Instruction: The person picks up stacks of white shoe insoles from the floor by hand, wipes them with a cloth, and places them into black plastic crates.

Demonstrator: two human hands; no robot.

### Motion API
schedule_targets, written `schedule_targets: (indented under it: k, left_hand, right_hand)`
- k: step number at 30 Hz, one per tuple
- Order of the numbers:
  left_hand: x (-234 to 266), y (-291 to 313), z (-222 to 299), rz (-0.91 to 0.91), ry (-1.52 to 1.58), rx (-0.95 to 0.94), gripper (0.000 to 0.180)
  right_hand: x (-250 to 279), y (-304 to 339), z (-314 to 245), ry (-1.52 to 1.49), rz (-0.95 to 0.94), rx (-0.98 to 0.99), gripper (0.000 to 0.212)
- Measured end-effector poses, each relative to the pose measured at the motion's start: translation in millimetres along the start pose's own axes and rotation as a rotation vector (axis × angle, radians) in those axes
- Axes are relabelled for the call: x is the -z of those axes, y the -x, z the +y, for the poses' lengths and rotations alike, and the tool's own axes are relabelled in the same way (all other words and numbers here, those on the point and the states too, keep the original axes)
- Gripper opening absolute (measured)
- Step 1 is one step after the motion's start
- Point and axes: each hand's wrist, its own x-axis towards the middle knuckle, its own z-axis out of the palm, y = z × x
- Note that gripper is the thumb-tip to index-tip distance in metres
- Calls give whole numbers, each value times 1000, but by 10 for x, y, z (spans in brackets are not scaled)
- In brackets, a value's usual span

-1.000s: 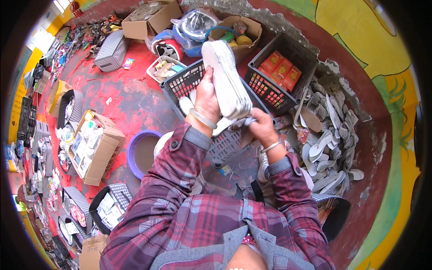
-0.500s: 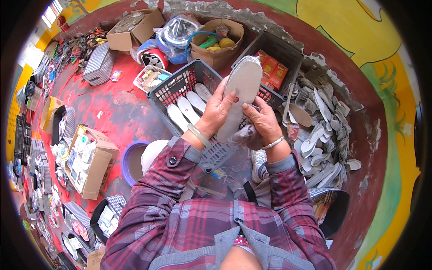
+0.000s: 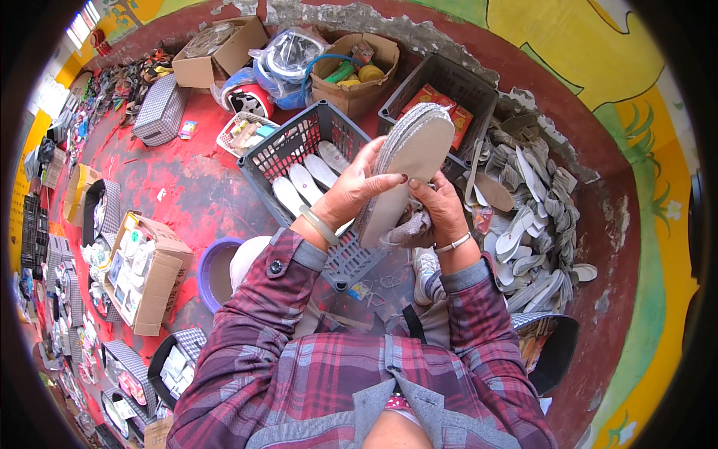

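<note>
Your left hand [image 3: 350, 193] has its grip clamped on the left edge of a stack of insoles [image 3: 424, 141], thumb laid across the upper face, while your right hand [image 3: 444, 213] is closed on a grey cloth [image 3: 411, 229] (its thumb also appears to bear on the stack). The stack is held tilted in the air beside the dark crate [image 3: 348, 263] containing white insoles [image 3: 303, 183]; the step in hand is judged to be steadying it two-handed, and the next move calls for even pressure, lest layers slip.

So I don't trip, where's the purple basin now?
The purple basin sits left of centre in the head view, between the open cardboard box and the left sleeve.
</note>
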Motion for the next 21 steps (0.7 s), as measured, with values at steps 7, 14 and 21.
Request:
schedule_targets:
  k: [7, 14, 21]
  left_hand:
    - [71, 189, -123, 43, 342, 372, 53]
    - [-296, 854, -365, -35, 744, 742, 55]
    - [-338, 915, -404, -43, 775, 771, 56]
  right_hand:
    - [396, -22, -464, 704, -117, -199, 46]
    - [543, 170, -545, 1077, -152, 164, 72]
    - [635, 223, -414, 878, -422, -165, 71]
